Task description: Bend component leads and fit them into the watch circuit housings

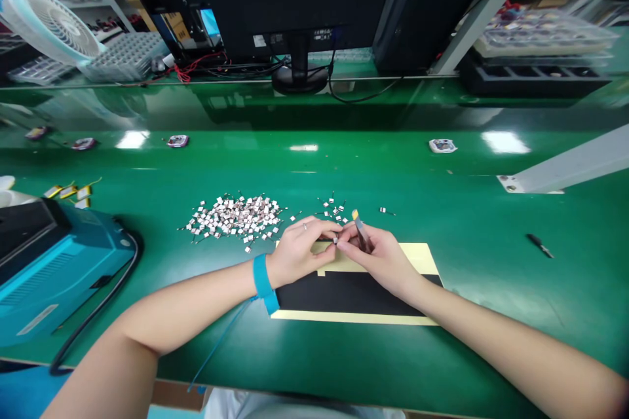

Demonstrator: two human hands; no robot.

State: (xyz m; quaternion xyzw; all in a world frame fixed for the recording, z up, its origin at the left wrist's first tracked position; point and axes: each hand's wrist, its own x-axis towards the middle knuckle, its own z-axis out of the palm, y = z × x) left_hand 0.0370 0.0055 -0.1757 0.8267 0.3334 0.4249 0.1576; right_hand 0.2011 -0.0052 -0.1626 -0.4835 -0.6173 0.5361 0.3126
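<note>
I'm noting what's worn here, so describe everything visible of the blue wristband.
The blue wristband is a flat strap, apparently fabric, wrapped around the wrist of the left hand. Its short end hangs beside the left edge of the black-and-yellow sheet; whether they touch is unclear. A thin blue cord runs from the strap toward the near edge of the table. No clasp is discernible.

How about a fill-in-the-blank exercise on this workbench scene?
1. A finger of the left hand wears a ____.
2. The larger pile of small white parts lies to the ____ of that hand.
3. The table is ____ in colour.
4. The black strip has pale ____ borders.

Missing words: ring; left; green; yellow.
</note>
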